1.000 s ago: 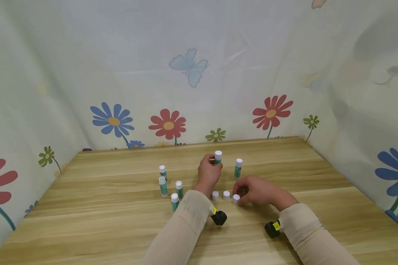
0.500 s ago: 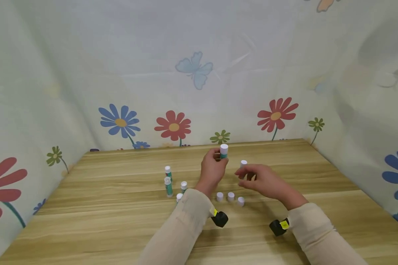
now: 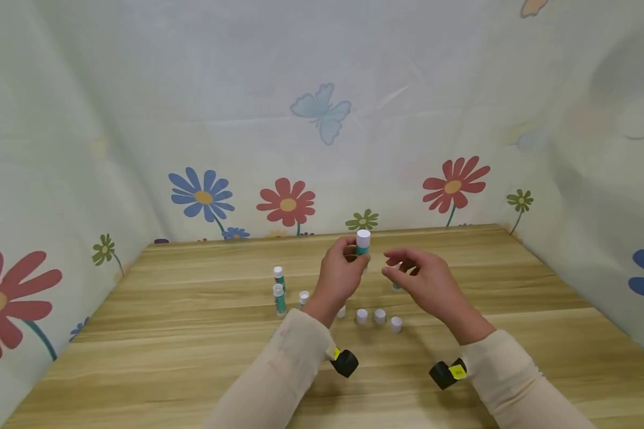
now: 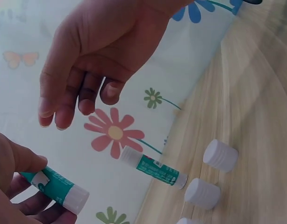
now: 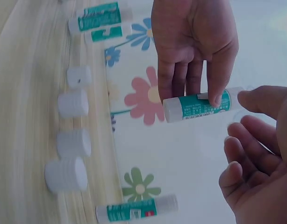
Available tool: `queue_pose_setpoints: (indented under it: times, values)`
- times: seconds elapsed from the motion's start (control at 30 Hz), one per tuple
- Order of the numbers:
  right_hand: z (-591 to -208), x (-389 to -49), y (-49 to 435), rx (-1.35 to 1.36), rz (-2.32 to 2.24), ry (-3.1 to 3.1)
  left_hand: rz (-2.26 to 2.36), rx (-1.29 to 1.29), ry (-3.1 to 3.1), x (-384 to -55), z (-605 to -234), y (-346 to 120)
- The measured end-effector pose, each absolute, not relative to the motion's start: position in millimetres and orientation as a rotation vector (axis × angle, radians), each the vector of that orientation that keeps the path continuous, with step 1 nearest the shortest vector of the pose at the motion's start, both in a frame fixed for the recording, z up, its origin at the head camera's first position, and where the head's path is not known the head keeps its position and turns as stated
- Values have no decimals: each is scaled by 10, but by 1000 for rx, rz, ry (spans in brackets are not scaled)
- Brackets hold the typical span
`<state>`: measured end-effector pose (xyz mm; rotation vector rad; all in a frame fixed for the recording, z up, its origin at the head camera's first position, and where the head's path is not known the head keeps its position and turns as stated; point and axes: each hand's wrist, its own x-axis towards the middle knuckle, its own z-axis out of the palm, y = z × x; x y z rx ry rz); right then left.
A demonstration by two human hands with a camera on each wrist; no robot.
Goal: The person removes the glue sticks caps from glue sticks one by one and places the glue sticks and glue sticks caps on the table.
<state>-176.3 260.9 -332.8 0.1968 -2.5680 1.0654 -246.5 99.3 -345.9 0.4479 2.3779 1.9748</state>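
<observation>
My left hand [image 3: 339, 275] pinches a green-and-white glue stick [image 3: 363, 239] between thumb and fingers, upright above the table with its white end up. Seen from the right wrist, the label of that glue stick [image 5: 202, 106] shows between the fingers. My right hand [image 3: 428, 285] is just to its right, fingers bent loosely and holding nothing. In the right wrist view, the right thumb [image 5: 260, 100] comes near the glue stick's far end; whether they touch I cannot tell. Another glue stick [image 4: 155, 169] stands on the table, partly hidden behind my right hand in the head view.
Several loose white caps [image 3: 380, 316] stand in a row on the wooden table [image 3: 193, 345], nearer me than the hands. More glue sticks [image 3: 280, 300] stand upright to the left, some partly behind my left arm. A flower-patterned curtain [image 3: 236, 137] encloses the table's back and sides.
My left hand has lifted the glue stick a little. The right hand has left the rightmost cap, which stays on the table, and risen forward beside the held glue stick.
</observation>
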Motion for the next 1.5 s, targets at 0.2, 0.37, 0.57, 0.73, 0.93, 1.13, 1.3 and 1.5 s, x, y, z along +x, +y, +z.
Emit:
queue_pose_setpoints:
  times: [0.2, 0.37, 0.57, 0.73, 0.93, 1.13, 1.3, 1.5]
  values:
    - [-3292, -1724, 2511, 180, 1141, -2521, 1914, 508, 2376, -2351, -3415, 807]
    - [-3299, -1714, 2404, 185, 1197, -2480, 1880, 586, 2396, -2261, -3411, 640]
    - [-3393, -1727, 2233, 206, 1242, -2421, 1869, 637, 2363, -2182, -3441, 464]
    - [-3441, -1691, 2054, 232, 1298, -2372, 1859, 675, 2358, -2115, -3508, 304]
    - [-3423, -1659, 1879, 219, 1364, -2323, 1855, 734, 2352, -2036, -3565, 141]
    - [-3413, -1714, 1723, 188, 1435, -2318, 1858, 787, 2381, -2022, -3614, 71]
    - [-3380, -1742, 1629, 170, 1469, -2295, 1848, 802, 2412, -2037, -3626, 82]
    - [-3400, -1802, 1633, 211, 1464, -2297, 1819, 829, 2433, -2049, -3636, 57]
